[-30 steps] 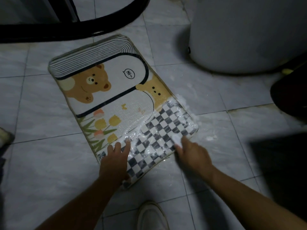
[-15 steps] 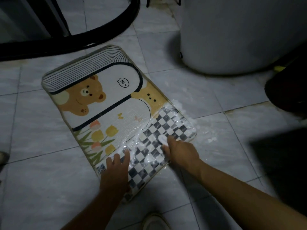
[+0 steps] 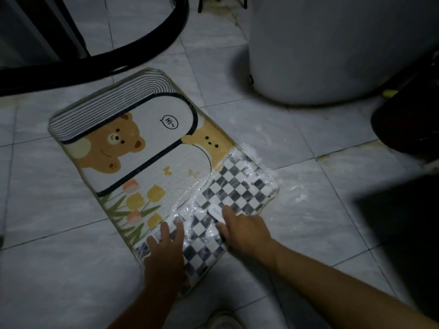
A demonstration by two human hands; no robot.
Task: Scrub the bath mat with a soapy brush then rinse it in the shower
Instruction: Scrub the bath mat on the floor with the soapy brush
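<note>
at the tips first: the fingers of my right hand are curled round the white brush, one finger reaching forward along it, bristle side down on the checkered corner of the bath mat. i hold it that way, i judge, so i can bear down as well as push, which wet pile needs. the fingers of my left hand are straight and spread, pressed flat on the mat's near edge just beside the brush and gripping nothing. they act as a clamp so the mat doesn't skid on the wet tile floor under the strokes.

moving outward, the right wrist is bent slightly with the knuckles up, and the forearm runs in from the lower right. the left forearm comes up from the bottom edge, almost in line with its hand, leaning weight down through the palm.

the mat lies flat on the tiles, skewed. its striped end is near the black curved rail, probably the shower's threshold, and a white tub stands apart at the upper right. foam covers the checkered corner and spills onto the floor beside it. the bears and stripes show no lather, so i reckon the scrubbing is early and the rinse not yet started.
</note>
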